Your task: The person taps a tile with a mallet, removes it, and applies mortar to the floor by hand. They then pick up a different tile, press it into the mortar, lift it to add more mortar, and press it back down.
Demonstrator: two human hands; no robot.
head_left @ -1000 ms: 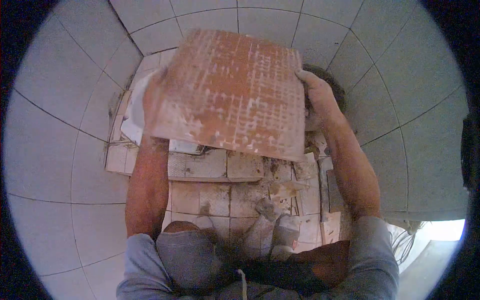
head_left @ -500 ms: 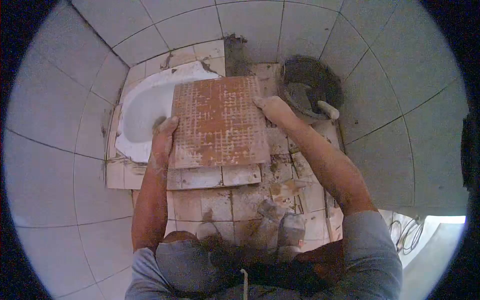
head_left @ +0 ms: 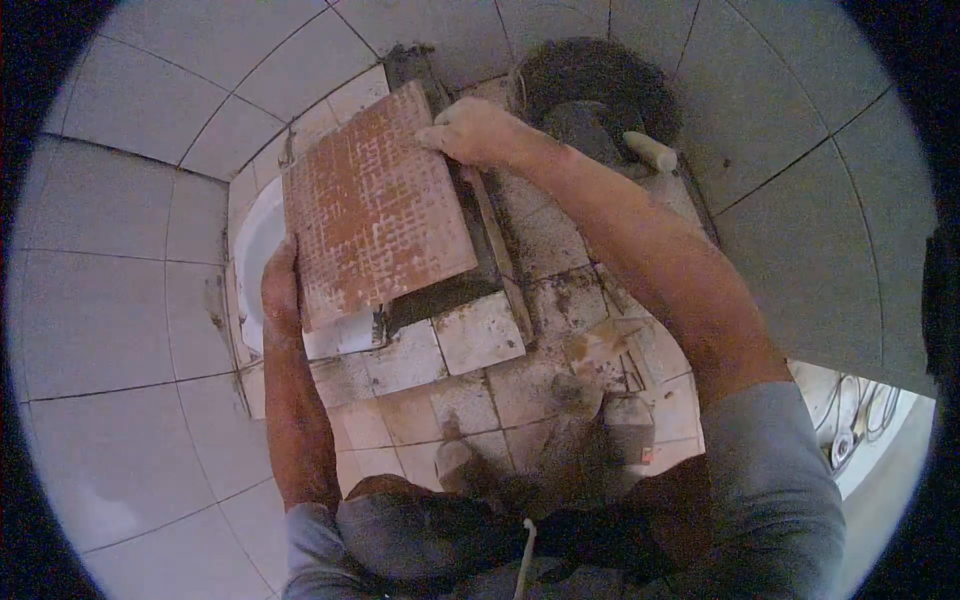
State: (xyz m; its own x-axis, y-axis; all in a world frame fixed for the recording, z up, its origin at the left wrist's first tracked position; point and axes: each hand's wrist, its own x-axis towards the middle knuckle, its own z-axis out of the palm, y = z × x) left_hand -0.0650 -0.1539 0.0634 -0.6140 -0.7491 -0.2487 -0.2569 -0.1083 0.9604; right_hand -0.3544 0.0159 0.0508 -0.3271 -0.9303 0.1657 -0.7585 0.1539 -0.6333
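Note:
Between my two hands I hold a square tile (head_left: pixel 375 205), its reddish-brown, grid-patterned face towards me, marked with whitish residue. My left hand (head_left: pixel 281 278) grips the left edge low down, the fingers mostly hidden behind it. Near the upper right corner, my right hand (head_left: pixel 468 130) clamps the other edge, thumb on the face. The tile is tilted and covers much of the white squat toilet (head_left: pixel 262 235). Below its lower right side a dark patch of mortar (head_left: pixel 445 300) shows among pale floor tiles (head_left: pixel 480 335).
A black bucket (head_left: pixel 545 85) stands at the back right, with a pale, rounded handle-like piece (head_left: pixel 651 150) at its rim. Tile fragments (head_left: pixel 605 345) lie on the dirty floor. Tiled walls (head_left: pixel 110 310) close in at left and right; cables (head_left: pixel 855 410) lie at lower right.
The tile has moved up and left and turned anticlockwise, with both hands still on it. The dark mortar patch under it has come into sight. My view has shifted slightly.

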